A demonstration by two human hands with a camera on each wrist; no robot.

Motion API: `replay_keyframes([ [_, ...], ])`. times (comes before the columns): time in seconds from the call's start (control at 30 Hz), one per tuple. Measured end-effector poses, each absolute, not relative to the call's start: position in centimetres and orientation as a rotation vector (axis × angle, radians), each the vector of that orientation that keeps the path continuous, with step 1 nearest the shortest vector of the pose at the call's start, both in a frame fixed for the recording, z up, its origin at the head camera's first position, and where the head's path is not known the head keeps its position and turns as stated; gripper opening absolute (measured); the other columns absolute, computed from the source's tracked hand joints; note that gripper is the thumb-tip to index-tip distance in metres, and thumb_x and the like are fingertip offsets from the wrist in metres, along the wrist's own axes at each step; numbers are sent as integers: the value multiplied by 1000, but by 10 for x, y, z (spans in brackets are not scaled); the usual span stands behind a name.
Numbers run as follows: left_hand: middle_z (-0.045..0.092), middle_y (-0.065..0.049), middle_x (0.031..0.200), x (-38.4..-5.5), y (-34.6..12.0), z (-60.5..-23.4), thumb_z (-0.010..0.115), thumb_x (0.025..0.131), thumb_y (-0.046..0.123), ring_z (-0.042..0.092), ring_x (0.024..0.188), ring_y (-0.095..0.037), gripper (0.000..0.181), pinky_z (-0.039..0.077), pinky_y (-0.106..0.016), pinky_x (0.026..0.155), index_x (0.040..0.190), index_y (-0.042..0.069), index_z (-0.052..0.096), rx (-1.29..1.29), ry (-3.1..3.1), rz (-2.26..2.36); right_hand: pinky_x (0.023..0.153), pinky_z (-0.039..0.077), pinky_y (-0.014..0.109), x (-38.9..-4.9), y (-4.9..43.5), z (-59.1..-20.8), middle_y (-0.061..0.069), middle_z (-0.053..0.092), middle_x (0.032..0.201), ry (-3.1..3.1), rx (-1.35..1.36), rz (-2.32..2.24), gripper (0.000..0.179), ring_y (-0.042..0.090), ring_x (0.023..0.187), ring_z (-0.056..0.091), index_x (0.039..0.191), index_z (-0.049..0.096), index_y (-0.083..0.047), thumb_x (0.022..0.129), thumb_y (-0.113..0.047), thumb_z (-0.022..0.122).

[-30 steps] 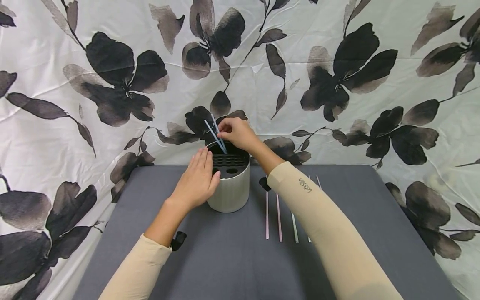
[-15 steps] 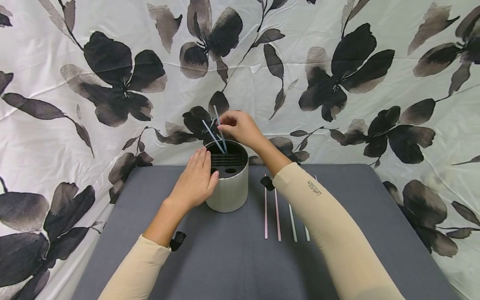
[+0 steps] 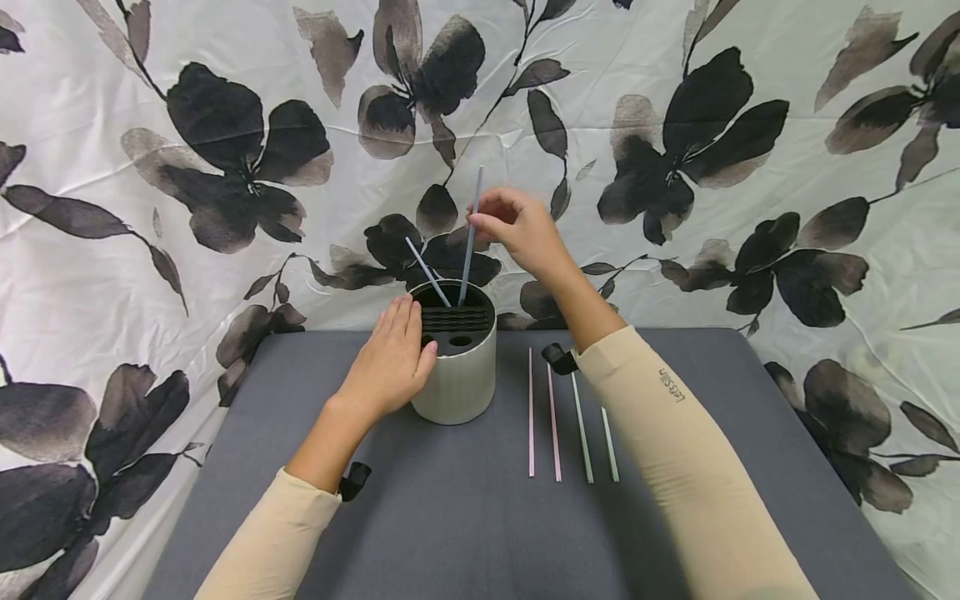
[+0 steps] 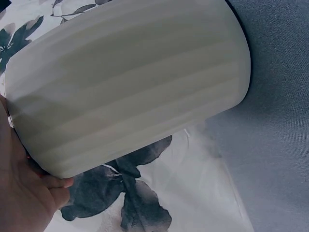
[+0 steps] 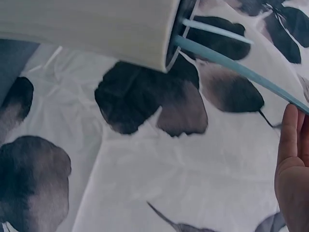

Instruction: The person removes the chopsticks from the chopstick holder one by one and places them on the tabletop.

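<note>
A pale ribbed desk organizer (image 3: 456, 393) with a black divided top stands on the table. My right hand (image 3: 525, 232) is raised behind and above it, pinching a blue straw (image 3: 467, 260) between thumb and fingers. The straw stands nearly upright, its lower end in the organizer's rear compartment. In the right wrist view, the pinched straw (image 5: 241, 71) slants out past the rim. A second blue straw (image 3: 426, 268) leans left in the same compartment, touched by neither hand. My left hand (image 3: 386, 358) rests on the organizer's left rim, fingers straight and side by side.
Two pink straws (image 3: 531, 417) and two pale green straws (image 3: 582, 429) lie in a row right of the organizer, partly under my right forearm in the head view. A floral cloth (image 3: 540, 150) hangs behind the grey table (image 3: 480, 525).
My right hand has risen and moved right, drawing the pinched blue straw higher and more upright, away from the other blue straw. The left hand has stayed on the organizer.
</note>
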State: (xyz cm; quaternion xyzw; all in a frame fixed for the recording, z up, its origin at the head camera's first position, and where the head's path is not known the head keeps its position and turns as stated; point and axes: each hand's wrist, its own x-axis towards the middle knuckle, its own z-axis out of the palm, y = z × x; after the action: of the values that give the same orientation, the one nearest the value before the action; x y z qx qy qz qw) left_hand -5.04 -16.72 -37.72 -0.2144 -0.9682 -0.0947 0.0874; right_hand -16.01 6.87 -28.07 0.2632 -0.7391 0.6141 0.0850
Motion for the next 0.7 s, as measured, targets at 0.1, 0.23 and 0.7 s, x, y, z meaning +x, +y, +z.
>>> replay_keyframes([
  [0.1,22,-31,167,-50,-167,-377,35,108,35,19,158,-43,69,19,-53,129,157,-13,26,-643,-2884,-283,87,62,41,-157,79,-274,11,73,109,-2136,768,1867,13,19,93,73,108,70,-1,97,-8,71],
  [0.23,21,-31,167,-51,-167,-378,35,108,36,17,158,-42,70,19,-54,129,157,-13,26,-646,-2885,-288,86,63,35,-152,92,-265,7,72,103,-2049,737,1915,6,17,93,73,102,68,-3,97,-5,70],
  [0.7,20,-31,167,-51,-166,-377,35,108,36,17,158,-43,70,19,-54,129,157,-13,26,-639,-2891,-288,78,63,27,-135,155,-250,11,71,102,-1855,607,1880,12,19,85,74,104,68,-4,93,-5,75],
])
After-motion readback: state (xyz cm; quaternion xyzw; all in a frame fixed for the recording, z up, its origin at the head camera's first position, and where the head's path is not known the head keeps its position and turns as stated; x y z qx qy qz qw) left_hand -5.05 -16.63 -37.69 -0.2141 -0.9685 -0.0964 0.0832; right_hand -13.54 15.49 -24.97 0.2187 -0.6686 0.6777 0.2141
